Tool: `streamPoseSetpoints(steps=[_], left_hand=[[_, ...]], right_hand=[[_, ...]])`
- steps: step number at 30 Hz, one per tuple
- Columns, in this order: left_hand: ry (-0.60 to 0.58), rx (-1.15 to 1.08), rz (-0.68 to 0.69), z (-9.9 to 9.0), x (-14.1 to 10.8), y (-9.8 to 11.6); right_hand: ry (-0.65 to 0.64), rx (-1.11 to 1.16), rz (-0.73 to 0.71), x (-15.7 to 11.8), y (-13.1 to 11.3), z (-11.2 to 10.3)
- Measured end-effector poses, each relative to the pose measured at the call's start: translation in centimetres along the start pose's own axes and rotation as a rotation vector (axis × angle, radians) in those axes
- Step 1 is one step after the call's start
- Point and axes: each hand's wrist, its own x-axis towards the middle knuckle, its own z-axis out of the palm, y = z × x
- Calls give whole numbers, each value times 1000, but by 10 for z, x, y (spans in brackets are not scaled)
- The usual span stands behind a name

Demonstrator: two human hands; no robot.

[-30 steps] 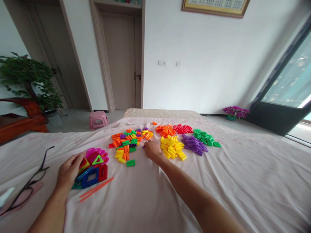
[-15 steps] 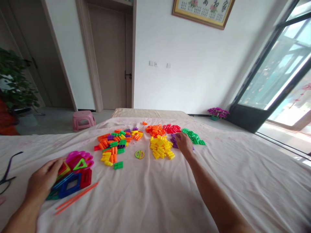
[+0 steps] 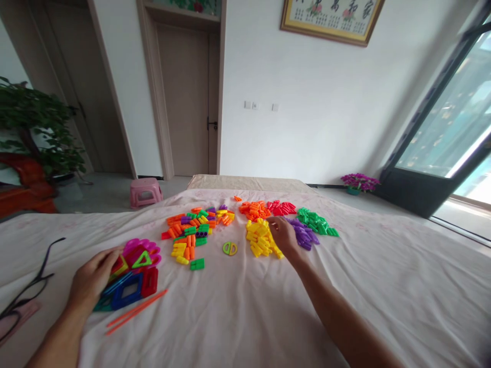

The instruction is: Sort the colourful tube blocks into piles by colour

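My left hand [image 3: 94, 273] is at the near left, fingers together against the edge of the magnetic tiles [image 3: 128, 290], beside a pink flower-shaped tray [image 3: 155, 248]. A green triangle [image 3: 142, 259] lies on the tray. Whether those fingertips grip a tile is hidden. My right hand [image 3: 284, 234] is curled, fingertips pinched at the upper right of the yellow plastic pegs [image 3: 258, 239]; anything between them cannot be made out. Just right of it lie purple pegs [image 3: 307, 235]. Orange pegs [image 3: 253, 209], red pegs [image 3: 281, 207] and green pegs [image 3: 316, 223] form piles behind.
A mixed group of joined pegs [image 3: 192, 232] lies left of centre, with a green block [image 3: 197, 264] nearer me. Close by is a small yellow-green ring [image 3: 230, 249]. Orange sticks [image 3: 136, 312] and glasses [image 3: 36, 281] lie at the near left. A cloth [image 3: 230, 322] covers the surface.
My right hand has moved left from the purple pegs to the edge of the yellow pile, uncovering the purple ones. My left hand stays by the tiles. The view has turned slightly left.
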Motion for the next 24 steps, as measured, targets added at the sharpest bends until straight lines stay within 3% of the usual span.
streamPoseSetpoints(steps=[4,7,10,14,19,22,24], left_hand=[[-27,-40,-5,0,-3,6],[-29,-50,-1,0,-4,8],[-29,-46,9,1,-3,6],[-52,-16,11,0,0,4],[-75,83,-16,-1,5,2],[-62,152,-27,-1,10,-4],[-34,199,40,0,12,-8]], right_hand=[[-257,121,-186,-7,-65,44],[-378,134,-253,-8,-104,76],[-433,51,-288,-5,-130,105],[-496,-86,-285,0,-145,130],[-441,-23,-240,1,-141,123],[-387,85,-207,6,-123,98],[-307,127,-152,14,-103,74]])
